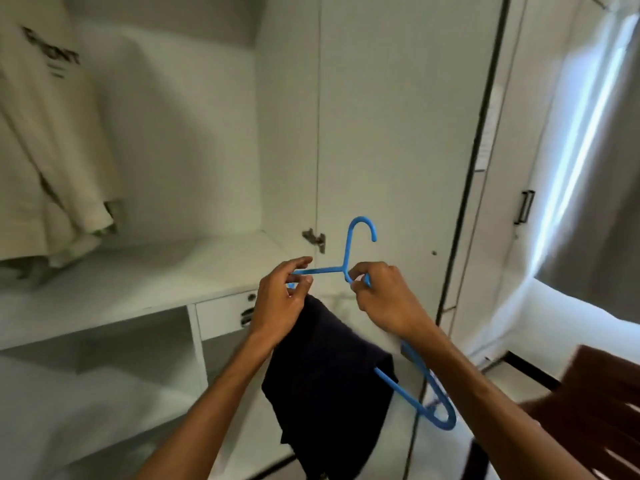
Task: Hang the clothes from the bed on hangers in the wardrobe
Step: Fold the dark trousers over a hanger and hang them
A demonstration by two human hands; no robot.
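You hold a blue hanger [322, 270] in both hands in front of the open wardrobe [194, 133]. Your left hand [280, 299] pinches the end of one hanger arm between thumb and fingertips, a narrow grip. Your right hand [384, 299] has its fingers curled round the hanger just below the neck. The hook points up, its open end to the right. The hanger sits skewed, and its other end drops low to the right, under your right forearm.

A dark navy garment [329, 382] is draped over the hanger's lower bar and hangs folded between your forearms, off the bed and not yet on the rail. Frame is blurred, so I can't tell what kind of garment it is.

A cream shirt [45, 133] with dark lettering hangs inside the wardrobe at upper left, above the white shelf [138, 289]. A small drawer [221, 315] sits under the shelf, just left of your left wrist. The white door [388, 116] stands behind the hanger. A brown chair [595, 393] is at lower right, with a grey curtain [602, 202] above it.
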